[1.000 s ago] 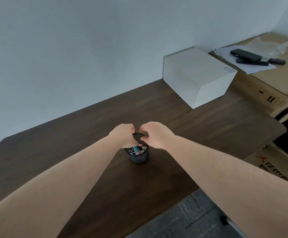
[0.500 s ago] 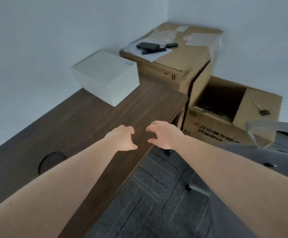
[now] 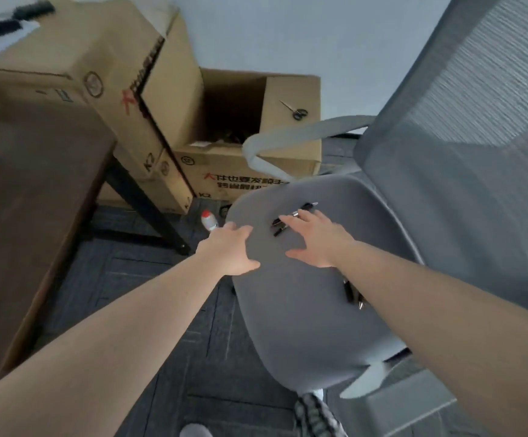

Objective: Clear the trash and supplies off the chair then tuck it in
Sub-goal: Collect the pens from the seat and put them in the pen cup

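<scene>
Head view: pens touch right hand's fingers.

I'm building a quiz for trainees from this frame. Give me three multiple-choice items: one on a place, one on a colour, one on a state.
1. Where do the scissors lie?
A on the chair seat
B on the open cardboard box's flap
C on the floor

2. What colour is the chair seat?
A grey
B red
C black

3. How is the right hand?
A fisted around a cup
B open, fingers spread over the pens
C gripping the armrest

Answers: B, they rest on the box flap; A, the seat is grey; B, fingers reach the pens, nothing held.
</scene>
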A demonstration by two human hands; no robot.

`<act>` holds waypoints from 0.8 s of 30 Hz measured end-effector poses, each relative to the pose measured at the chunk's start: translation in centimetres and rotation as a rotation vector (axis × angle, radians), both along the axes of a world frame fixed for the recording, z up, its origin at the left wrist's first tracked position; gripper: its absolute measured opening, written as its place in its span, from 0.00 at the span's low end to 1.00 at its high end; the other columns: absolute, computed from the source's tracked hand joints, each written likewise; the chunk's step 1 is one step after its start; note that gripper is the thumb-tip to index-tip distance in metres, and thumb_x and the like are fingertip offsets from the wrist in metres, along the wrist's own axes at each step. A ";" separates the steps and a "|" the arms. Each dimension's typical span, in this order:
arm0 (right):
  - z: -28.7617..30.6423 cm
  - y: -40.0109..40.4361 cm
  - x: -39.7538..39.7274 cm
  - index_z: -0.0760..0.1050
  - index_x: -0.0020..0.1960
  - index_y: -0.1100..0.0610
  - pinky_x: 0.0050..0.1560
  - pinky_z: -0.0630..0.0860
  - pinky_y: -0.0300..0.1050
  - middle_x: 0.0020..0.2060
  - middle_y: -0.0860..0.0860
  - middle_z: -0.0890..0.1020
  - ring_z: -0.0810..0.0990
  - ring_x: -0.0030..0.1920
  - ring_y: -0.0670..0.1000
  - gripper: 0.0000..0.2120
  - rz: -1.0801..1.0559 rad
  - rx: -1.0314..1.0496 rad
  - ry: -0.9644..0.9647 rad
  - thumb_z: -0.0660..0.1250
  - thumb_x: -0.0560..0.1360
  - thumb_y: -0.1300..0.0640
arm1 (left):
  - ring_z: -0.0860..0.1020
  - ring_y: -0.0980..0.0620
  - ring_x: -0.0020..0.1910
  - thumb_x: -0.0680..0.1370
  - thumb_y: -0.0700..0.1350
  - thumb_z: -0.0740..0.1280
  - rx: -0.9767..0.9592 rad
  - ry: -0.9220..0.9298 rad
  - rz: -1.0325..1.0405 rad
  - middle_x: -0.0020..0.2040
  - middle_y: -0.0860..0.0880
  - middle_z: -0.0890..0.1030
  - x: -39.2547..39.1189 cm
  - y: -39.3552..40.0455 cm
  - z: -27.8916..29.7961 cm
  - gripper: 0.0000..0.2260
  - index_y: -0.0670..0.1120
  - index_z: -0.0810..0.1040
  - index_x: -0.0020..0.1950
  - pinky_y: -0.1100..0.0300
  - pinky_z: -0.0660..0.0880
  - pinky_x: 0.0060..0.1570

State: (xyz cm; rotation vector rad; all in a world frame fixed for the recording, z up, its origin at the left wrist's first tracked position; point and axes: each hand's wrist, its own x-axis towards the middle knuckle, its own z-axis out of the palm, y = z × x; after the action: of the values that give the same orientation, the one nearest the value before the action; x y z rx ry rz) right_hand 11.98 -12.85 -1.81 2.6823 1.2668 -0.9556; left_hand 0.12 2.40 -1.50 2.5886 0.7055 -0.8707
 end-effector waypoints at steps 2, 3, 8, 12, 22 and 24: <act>-1.9 -3.2 1.7 0.46 0.76 0.40 0.71 0.60 0.65 0.78 0.50 0.51 0.49 0.77 0.59 0.35 -0.085 -0.028 0.010 0.63 0.76 0.42 | 0.61 0.39 0.73 0.73 0.61 0.66 -0.010 0.012 -0.047 0.75 0.45 0.59 2.5 -2.1 -2.2 0.37 0.54 0.54 0.77 0.40 0.69 0.66; -3.1 -4.7 2.4 0.46 0.76 0.41 0.71 0.61 0.64 0.78 0.51 0.52 0.50 0.77 0.59 0.35 -0.127 -0.037 0.013 0.63 0.76 0.43 | 0.60 0.40 0.73 0.74 0.61 0.66 -0.011 0.015 -0.064 0.75 0.46 0.59 3.6 -3.0 -3.3 0.36 0.55 0.53 0.77 0.40 0.68 0.66; -8.7 -11.0 4.9 0.51 0.75 0.45 0.66 0.69 0.60 0.72 0.57 0.63 0.63 0.70 0.62 0.32 -0.386 -0.052 0.031 0.63 0.77 0.48 | 0.54 0.41 0.76 0.77 0.58 0.63 0.003 -0.008 -0.129 0.78 0.46 0.54 8.3 -5.6 -8.4 0.32 0.54 0.53 0.77 0.41 0.64 0.69; -11.9 -13.4 5.5 0.54 0.74 0.46 0.62 0.72 0.61 0.68 0.58 0.66 0.67 0.66 0.64 0.30 -0.564 -0.066 0.055 0.63 0.77 0.51 | 0.53 0.42 0.77 0.78 0.54 0.62 0.111 -0.129 -0.218 0.78 0.45 0.55 11.0 -5.6 -11.5 0.28 0.52 0.56 0.76 0.44 0.61 0.71; -16.1 -16.0 4.5 0.49 0.75 0.47 0.57 0.73 0.60 0.66 0.59 0.66 0.67 0.64 0.62 0.30 -0.877 -0.117 0.054 0.60 0.79 0.52 | 0.56 0.40 0.75 0.80 0.50 0.59 0.119 -0.095 -0.077 0.77 0.44 0.55 14.9 -5.2 -15.9 0.32 0.49 0.46 0.79 0.42 0.64 0.67; -16.3 -15.8 4.6 0.49 0.76 0.49 0.57 0.73 0.57 0.65 0.59 0.67 0.67 0.64 0.61 0.31 -0.887 -0.097 0.038 0.61 0.78 0.56 | 0.60 0.39 0.72 0.80 0.47 0.60 0.121 -0.081 -0.059 0.75 0.43 0.58 15.1 -5.3 -16.5 0.32 0.47 0.45 0.79 0.43 0.67 0.64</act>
State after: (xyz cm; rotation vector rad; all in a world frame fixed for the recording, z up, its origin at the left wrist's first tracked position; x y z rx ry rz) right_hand 16.60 -28.66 -18.07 3.1441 -0.0552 -1.0540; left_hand 15.19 -2.92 -18.02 2.7474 0.6813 -0.7576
